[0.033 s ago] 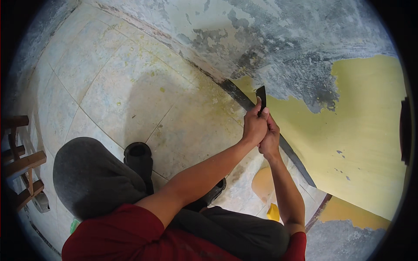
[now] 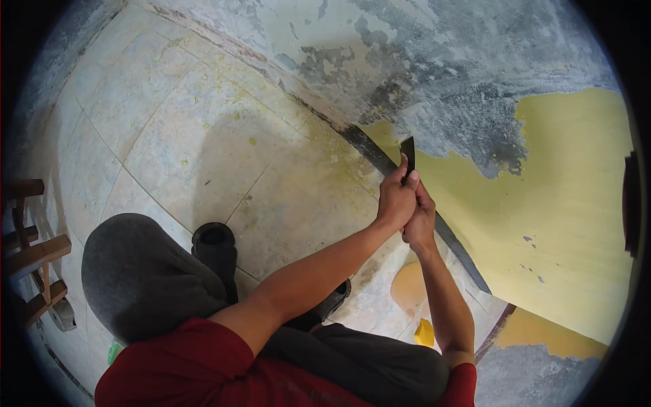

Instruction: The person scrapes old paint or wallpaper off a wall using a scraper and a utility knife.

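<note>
Both my hands are closed together around a dark flat scraper (image 2: 407, 150), its blade end against the lower part of the wall. My left hand (image 2: 395, 201) wraps the handle, with its thumb lying along the tool. My right hand (image 2: 422, 216) presses in from the right side, its fingers partly hidden behind the left. Around the blade, yellow paint (image 2: 468, 186) borders a stripped grey patch (image 2: 447, 119) with a ragged edge. The handle is mostly covered by my hands.
A dark baseboard strip (image 2: 373, 150) runs along the wall's foot. Yellow paint flakes lie over the floor tiles (image 2: 291, 197). Near my right forearm are a rounded tan object (image 2: 408, 290) and a small yellow piece (image 2: 424, 332). Wooden furniture (image 2: 41, 254) stands at the left.
Hardly anything differs. The whole view has shifted very slightly, and both hands keep their hold on the scraper.
</note>
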`<action>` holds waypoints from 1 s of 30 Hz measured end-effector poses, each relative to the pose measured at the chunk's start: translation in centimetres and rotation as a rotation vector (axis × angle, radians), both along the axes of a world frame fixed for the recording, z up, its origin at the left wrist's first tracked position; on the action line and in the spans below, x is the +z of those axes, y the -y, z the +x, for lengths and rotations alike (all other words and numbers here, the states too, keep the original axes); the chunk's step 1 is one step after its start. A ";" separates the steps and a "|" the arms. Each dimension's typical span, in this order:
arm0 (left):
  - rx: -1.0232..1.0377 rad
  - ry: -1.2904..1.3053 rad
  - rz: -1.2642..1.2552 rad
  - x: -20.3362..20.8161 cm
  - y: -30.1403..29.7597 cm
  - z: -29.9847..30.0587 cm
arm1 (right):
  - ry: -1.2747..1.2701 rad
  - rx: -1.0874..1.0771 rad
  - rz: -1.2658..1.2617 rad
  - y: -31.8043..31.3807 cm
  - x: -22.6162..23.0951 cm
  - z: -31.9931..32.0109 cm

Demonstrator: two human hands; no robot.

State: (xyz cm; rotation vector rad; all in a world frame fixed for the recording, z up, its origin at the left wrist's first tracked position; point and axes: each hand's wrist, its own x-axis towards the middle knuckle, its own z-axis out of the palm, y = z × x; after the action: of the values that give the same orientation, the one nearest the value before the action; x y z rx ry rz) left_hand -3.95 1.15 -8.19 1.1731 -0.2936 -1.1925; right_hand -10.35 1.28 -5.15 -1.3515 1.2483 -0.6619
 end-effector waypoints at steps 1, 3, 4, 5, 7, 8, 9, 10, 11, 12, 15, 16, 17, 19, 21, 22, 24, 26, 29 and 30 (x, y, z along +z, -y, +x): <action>-0.002 0.038 0.004 0.0 -0.2 -0.4 | 0.000 0.003 0.001 -0.1 0.3 -0.4; 0.004 0.080 0.006 -0.1 0.0 -0.1 | -0.051 0.022 0.107 -0.3 2.3 0.0; 0.015 0.058 -0.005 -0.3 0.3 0.4 | -0.049 0.029 0.107 0.0 1.7 0.2; 0.014 0.028 -0.015 -0.4 0.2 0.1 | -0.027 0.033 0.084 0.1 0.9 0.1; 0.004 0.026 -0.016 -0.4 -0.4 -0.7 | -0.012 0.032 0.062 -0.3 0.2 -0.7; 0.010 0.044 -0.019 -0.6 -0.4 -0.6 | -0.015 0.001 0.025 -0.5 0.1 -0.3; 0.017 0.061 -0.022 -0.9 -0.4 -0.5 | -0.017 -0.030 -0.012 -0.5 -0.1 0.1; 0.003 0.101 -0.004 -1.1 -0.4 -0.4 | -0.013 -0.024 -0.014 -0.1 -0.1 0.4; 0.009 0.101 -0.002 -0.7 -0.3 0.2 | -0.001 0.004 0.030 0.2 -0.1 0.3; -0.032 0.037 0.017 0.2 -0.4 0.8 | 0.005 0.024 0.071 0.4 0.1 -0.2; -0.033 -0.009 0.018 0.5 -0.7 0.5 | 0.001 0.029 0.085 0.2 -0.3 -0.7; 0.005 0.011 -0.001 0.4 -0.8 0.2 | -0.006 0.015 0.054 0.1 -0.5 -0.7; 0.011 0.015 0.000 0.5 -0.8 0.7 | -0.003 0.021 0.054 0.1 -0.3 -0.4; -0.081 0.021 0.050 0.7 -1.0 1.7 | 0.020 0.047 0.140 -0.1 0.5 0.1; -0.031 0.038 0.006 -0.1 -0.6 0.7 | 0.018 0.036 0.112 0.2 -0.2 -0.5; 0.020 0.056 -0.034 -0.4 -0.4 0.1 | 0.018 0.026 0.087 0.3 -0.8 -0.9; 0.004 0.116 -0.004 -0.2 -0.4 -0.4 | 0.081 -0.003 0.033 0.4 -2.1 -1.3; -0.006 0.186 0.026 -0.3 -0.4 -0.5 | 0.154 -0.026 -0.020 0.4 -2.1 -1.3; -0.001 0.205 0.035 -0.5 -0.4 -0.4 | 0.106 0.006 0.102 0.4 -0.9 -1.5; -0.002 0.195 0.027 -0.2 -0.4 -0.4 | 0.142 0.051 0.142 0.9 -1.2 -2.4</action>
State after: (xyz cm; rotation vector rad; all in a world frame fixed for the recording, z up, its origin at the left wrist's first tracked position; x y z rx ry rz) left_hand -4.34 1.55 -8.35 1.3157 -0.4267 -1.0887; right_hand -12.79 0.42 -6.37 -1.1945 1.1218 -0.6111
